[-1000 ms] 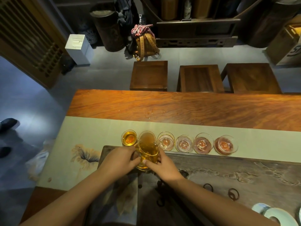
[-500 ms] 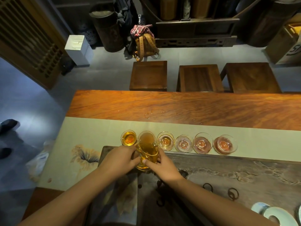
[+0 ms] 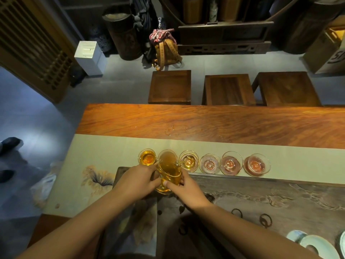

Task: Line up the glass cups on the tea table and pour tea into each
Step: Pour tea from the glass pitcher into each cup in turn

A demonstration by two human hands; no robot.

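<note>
A glass pitcher (image 3: 169,170) of amber tea is held by both hands: my left hand (image 3: 137,181) grips its left side and my right hand (image 3: 183,189) steadies its right side. The pitcher tilts right, its spout over the second visible cup (image 3: 189,161), which holds a little tea. Left of the pitcher stands a full cup (image 3: 147,157). Three more glass cups (image 3: 210,163) (image 3: 231,163) (image 3: 256,165) continue the row to the right on the pale table runner (image 3: 112,152). Whether a cup stands behind the pitcher is hidden.
A dark carved tea tray (image 3: 270,199) lies in front of the cups. White porcelain pieces (image 3: 309,243) sit at its right near corner. Water drops (image 3: 173,130) mark the wooden table (image 3: 205,122). Three wooden stools (image 3: 228,89) stand beyond the table.
The pitcher has tilted further to the right, and tea is reaching the cup right of it. Both hands have barely shifted.
</note>
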